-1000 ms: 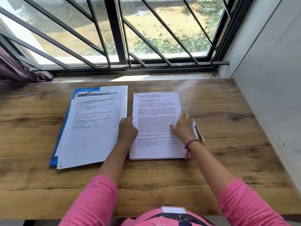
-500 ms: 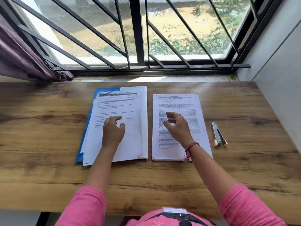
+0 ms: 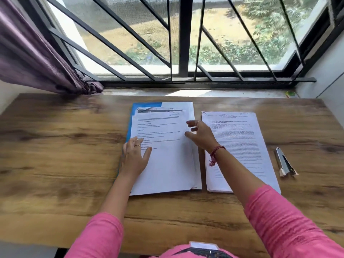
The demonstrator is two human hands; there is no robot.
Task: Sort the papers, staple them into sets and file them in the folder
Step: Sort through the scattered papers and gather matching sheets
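Observation:
A blue folder (image 3: 145, 105) lies on the wooden table (image 3: 55, 155) with a stack of printed papers (image 3: 167, 164) on top of it. My left hand (image 3: 135, 157) rests flat on the left side of that stack, fingers spread. My right hand (image 3: 202, 135) reaches across to the stack's right edge, fingers loosely curved, and holds nothing that I can see. A second pile of printed sheets (image 3: 240, 142) lies to the right, partly under my right forearm. A silver stapler (image 3: 283, 162) lies further right.
A barred window (image 3: 184, 43) and its sill run along the table's far edge. A purple curtain (image 3: 28, 53) hangs at the far left. A white wall (image 3: 331, 71) borders the table on the right. A small green object (image 3: 291, 94) sits on the sill corner.
My right hand left the right pile and moved left to the edge of the stack on the folder. My left hand slid toward that stack's left side. The view shifted left.

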